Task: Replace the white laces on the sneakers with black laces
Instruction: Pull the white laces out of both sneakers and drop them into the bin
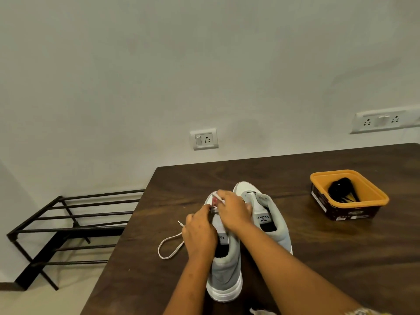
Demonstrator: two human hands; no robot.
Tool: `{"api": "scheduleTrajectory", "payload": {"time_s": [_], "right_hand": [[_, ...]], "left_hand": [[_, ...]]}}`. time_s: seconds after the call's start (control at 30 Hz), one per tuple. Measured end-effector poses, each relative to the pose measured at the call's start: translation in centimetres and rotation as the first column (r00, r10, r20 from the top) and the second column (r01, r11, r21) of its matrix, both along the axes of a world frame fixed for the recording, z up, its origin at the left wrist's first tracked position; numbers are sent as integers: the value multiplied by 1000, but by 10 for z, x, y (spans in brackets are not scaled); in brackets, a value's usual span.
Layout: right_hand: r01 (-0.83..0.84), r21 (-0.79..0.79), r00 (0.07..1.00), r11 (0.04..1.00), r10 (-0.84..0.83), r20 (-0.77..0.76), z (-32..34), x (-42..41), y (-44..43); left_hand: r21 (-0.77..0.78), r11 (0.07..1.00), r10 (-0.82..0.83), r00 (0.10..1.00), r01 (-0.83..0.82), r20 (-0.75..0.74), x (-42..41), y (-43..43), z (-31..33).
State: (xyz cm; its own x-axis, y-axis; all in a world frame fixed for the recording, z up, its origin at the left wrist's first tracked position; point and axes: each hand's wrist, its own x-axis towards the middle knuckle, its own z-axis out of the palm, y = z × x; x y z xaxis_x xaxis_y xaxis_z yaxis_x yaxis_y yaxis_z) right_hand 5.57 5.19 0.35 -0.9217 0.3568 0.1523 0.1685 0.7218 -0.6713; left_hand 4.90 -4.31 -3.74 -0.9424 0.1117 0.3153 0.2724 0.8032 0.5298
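Two grey sneakers with white soles stand side by side on the dark wooden table (pixel 318 258), heels toward me. Both hands work over the lacing area of the left sneaker (pixel 223 271). My left hand (pixel 200 233) holds the shoe's left side, fingers curled at the eyelets. My right hand (pixel 234 211) pinches a white lace end near the toe. A loose loop of white lace (pixel 169 245) trails onto the table to the left. The right sneaker (pixel 270 214) shows no lace, its tongue exposed. Black laces (pixel 341 189) lie in an orange tub (pixel 318 178) at the right.
The table's left edge runs diagonally near the lace loop. A black metal rack (pixel 68 228) stands on the floor to the left, below table height. Wall sockets (pixel 204 139) are mounted behind the table. A scrap of something pale (pixel 256 312) lies at the bottom edge.
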Motion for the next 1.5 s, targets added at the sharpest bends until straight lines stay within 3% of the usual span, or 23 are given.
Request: {"api": "scheduleTrajectory", "payload": {"time_s": [0.03,0.1,0.17,0.2,0.37,0.47,0.57,0.7,0.87,0.93,1.0,1.07,1.13,1.23,1.33,1.43,1.5], "right_hand": [[8,-238,995,971,-31,-92,5,-1,1],[-36,-700,963,713,-162,-214,18,-2,5],[-98,-892,949,442,-227,-217,25,-1,10],[-84,-905,952,416,-236,-197,25,-1,12],[17,-711,914,703,-298,-274,21,-4,24],[-11,-442,962,897,-111,-249,23,3,30],[-15,-400,987,917,-51,-153,19,6,33],[35,-544,995,839,22,99,12,4,33],[14,-322,929,946,107,355,1,7,33],[-40,-116,913,992,84,399,-2,5,31],[-39,55,921,998,14,390,-7,2,29],[3,82,940,997,-30,341,-8,0,28],[49,38,963,998,-57,263,-7,-2,31],[123,-146,990,982,-110,92,-7,-6,35],[157,-477,967,865,-232,-102,4,-8,33],[14,-842,882,539,-403,-244,22,-5,34],[-88,-941,850,326,-467,-242,34,-1,38]], "left_hand": [[-15,1000,3,1000,-3,-4,-1,0,-1],[-39,999,-4,1000,4,-2,-2,1,-4],[-62,998,-12,1000,12,5,-3,1,-3],[-76,997,-13,1000,13,7,-3,1,-3],[-98,995,12,1000,-10,17,-2,0,-2],[-106,994,10,1000,-8,22,-2,0,-2],[-127,992,0,1000,0,-1,-2,0,-3],[-150,989,-21,1000,20,-3,-3,0,-4],[-116,992,-44,999,47,27,-3,1,-4],[-92,995,-46,998,50,45,-1,1,-2],[-70,996,-50,997,54,52,0,1,-1],[-61,997,-52,997,55,54,1,0,0],[-65,997,-44,997,48,56,1,0,-1],[-74,997,-30,998,34,61,1,1,-1],[-66,997,-24,997,28,67,1,1,-1],[-78,997,-13,997,19,76,1,2,0],[-78,997,-12,997,18,79,2,2,1]]}}
